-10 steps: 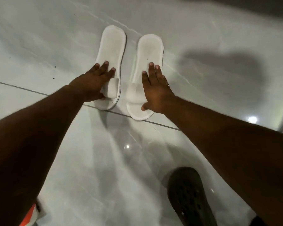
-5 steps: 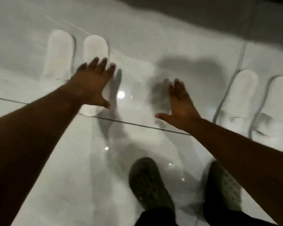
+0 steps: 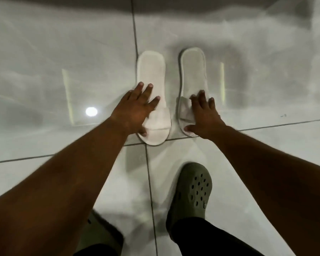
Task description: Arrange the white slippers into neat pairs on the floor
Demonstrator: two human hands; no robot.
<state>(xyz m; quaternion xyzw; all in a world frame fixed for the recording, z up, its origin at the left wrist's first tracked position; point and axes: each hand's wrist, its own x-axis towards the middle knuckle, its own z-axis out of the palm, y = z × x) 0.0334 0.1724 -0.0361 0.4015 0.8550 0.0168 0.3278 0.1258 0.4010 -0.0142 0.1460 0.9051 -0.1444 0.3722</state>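
Slippers (image 3: 174, 93) paired on floor (image 3: 44, 71) | left hand (image 3: 135, 111), right hand (image 3: 204, 115) flat on each

Both arms reach forward; left hand (image 3: 135, 111) and right hand (image 3: 205, 115) flat, fingers spread.

This looks like an indoor room in a home or guest lodging, though the exact kind cannot be told. The floor (image 3: 63, 52) is laid with large, glossy, pale marbled tiles split by thin dark grout lines (image 3: 135, 34), and a ceiling light reflection (image 3: 91, 111) glares off them. Thin white open-toe slippers (image 3: 151, 93) of the disposable guest sort lie there, near a green clog (image 3: 192, 193).
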